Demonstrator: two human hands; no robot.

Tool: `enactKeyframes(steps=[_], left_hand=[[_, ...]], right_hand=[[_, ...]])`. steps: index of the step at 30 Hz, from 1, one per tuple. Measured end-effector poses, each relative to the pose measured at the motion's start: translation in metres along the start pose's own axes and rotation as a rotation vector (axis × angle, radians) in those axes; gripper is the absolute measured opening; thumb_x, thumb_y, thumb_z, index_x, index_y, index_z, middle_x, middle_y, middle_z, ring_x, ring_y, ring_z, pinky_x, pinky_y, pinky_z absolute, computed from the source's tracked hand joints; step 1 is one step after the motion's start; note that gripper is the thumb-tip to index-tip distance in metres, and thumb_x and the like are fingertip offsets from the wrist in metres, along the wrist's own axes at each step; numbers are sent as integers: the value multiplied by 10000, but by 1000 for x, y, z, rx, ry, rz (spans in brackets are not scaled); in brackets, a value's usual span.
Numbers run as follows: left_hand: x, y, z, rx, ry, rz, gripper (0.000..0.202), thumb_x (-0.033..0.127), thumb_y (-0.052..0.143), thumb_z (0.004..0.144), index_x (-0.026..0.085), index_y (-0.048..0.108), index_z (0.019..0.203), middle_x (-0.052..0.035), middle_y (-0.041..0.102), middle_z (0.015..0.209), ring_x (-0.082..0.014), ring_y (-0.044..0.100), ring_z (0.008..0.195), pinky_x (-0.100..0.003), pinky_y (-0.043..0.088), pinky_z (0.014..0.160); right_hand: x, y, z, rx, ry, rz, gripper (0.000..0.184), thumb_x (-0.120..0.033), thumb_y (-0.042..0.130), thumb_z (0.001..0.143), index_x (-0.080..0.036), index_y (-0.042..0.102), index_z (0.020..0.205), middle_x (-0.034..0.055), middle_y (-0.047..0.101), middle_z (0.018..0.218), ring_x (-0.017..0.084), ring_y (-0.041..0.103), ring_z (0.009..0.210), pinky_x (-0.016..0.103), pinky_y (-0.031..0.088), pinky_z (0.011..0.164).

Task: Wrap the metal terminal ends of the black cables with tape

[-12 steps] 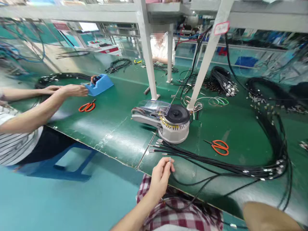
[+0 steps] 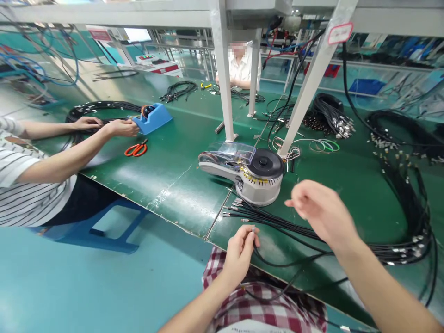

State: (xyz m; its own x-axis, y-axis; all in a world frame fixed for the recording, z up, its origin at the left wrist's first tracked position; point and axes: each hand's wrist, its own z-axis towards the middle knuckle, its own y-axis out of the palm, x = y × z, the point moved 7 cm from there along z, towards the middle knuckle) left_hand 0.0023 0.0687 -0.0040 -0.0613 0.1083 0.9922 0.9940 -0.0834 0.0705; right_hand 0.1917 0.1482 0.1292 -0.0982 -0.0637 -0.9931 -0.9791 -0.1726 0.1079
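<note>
My left hand (image 2: 241, 249) pinches the end of a black cable (image 2: 274, 265), its small metal tip showing between the fingertips, over the table's front edge. Raised above the bundle of black cables (image 2: 284, 223) is my right hand (image 2: 322, 212), fingers curled and partly smeared, so whether it holds anything cannot be made out. It is to the right of a round grey tape dispenser (image 2: 260, 189) with a black turntable and clear cover. Bare metal ends of the bundle lie just in front of that dispenser. The orange-handled scissors beside the bundle are hidden behind my right hand.
Two white posts (image 2: 225, 78) rise behind the dispenser. More cable coils (image 2: 333, 113) lie at the back right. On the left, a co-worker's hands (image 2: 120, 128) are at a blue tape holder (image 2: 156, 119), near orange scissors (image 2: 136, 149). Another person sits across the table.
My right hand has come into view from the lower right and now hangs over the cables, covering the scissors. My left hand keeps its pinch on the cable. The view has shifted slightly.
</note>
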Motion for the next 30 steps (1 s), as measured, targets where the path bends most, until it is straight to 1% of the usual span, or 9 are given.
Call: enactKeyframes(steps=[2, 5, 10, 12, 16, 18, 23, 26, 30], left_hand=[[-2, 0, 0, -16, -1, -2, 298, 426, 485, 1015, 165, 615, 1075, -25, 600, 767, -91, 432, 573, -209, 324, 508], [-4, 0, 0, -39, -2, -13, 279, 407, 467, 1028, 171, 604, 1086, -17, 589, 779, -85, 428, 582, -209, 326, 518], [-4, 0, 0, -39, -8, -35, 275, 416, 464, 1031, 176, 589, 1079, -1, 573, 768, -69, 386, 540, -216, 290, 497], [-2, 0, 0, -39, -10, -31, 272, 413, 466, 1031, 175, 588, 1079, -2, 574, 770, -67, 390, 540, -217, 293, 500], [-1, 0, 1, -48, -7, -24, 270, 408, 469, 1030, 173, 592, 1080, -7, 581, 777, -67, 405, 546, -217, 313, 510], [0, 0, 1, -46, -2, -24, 269, 406, 470, 1031, 173, 596, 1081, -8, 583, 776, -67, 411, 549, -215, 321, 515], [0, 1, 0, -33, -1, -44, 266, 407, 492, 1021, 172, 603, 1079, -9, 591, 767, -56, 413, 530, -205, 313, 498], [1, 1, 1, -16, -18, -64, 275, 414, 512, 1011, 164, 603, 1078, -12, 597, 771, -47, 421, 512, -194, 317, 483], [8, 3, 0, -5, -83, -107, 285, 426, 535, 995, 153, 575, 1070, -24, 625, 808, -39, 457, 468, -182, 330, 441]], right_hand=[[26, 7, 11, 2, 163, 87, 318, -461, 646, 938, -150, 709, 931, 1, 623, 739, 74, 582, 599, 239, 562, 723], [49, 23, 27, -59, 362, 156, 443, -532, 690, 885, -117, 740, 1032, 29, 661, 749, 73, 601, 568, 190, 535, 617], [48, 34, 46, -5, 532, 215, 584, -655, 644, 861, -92, 761, 960, 43, 669, 701, 88, 619, 526, 213, 570, 595], [47, 36, 48, 20, 573, 229, 545, -620, 640, 883, -90, 760, 932, 41, 667, 685, 91, 625, 521, 214, 576, 586], [47, 35, 46, 60, 539, 251, 212, -311, 685, 912, -110, 749, 917, 26, 683, 721, 73, 628, 536, 205, 583, 620], [49, 34, 41, 86, 512, 253, 117, -228, 706, 882, -123, 745, 915, 24, 700, 767, 63, 625, 547, 200, 581, 636], [49, 36, 37, 117, 452, 271, 101, -214, 743, 842, -125, 739, 889, 22, 700, 787, 43, 579, 522, 186, 550, 606], [31, 40, 37, 118, 389, 290, 93, -210, 756, 826, -125, 717, 828, -15, 650, 697, 18, 516, 480, 155, 502, 566], [-4, 52, 19, -76, 207, 163, 166, -292, 759, 837, -141, 697, 811, -16, 667, 698, 25, 527, 482, 157, 466, 543]])
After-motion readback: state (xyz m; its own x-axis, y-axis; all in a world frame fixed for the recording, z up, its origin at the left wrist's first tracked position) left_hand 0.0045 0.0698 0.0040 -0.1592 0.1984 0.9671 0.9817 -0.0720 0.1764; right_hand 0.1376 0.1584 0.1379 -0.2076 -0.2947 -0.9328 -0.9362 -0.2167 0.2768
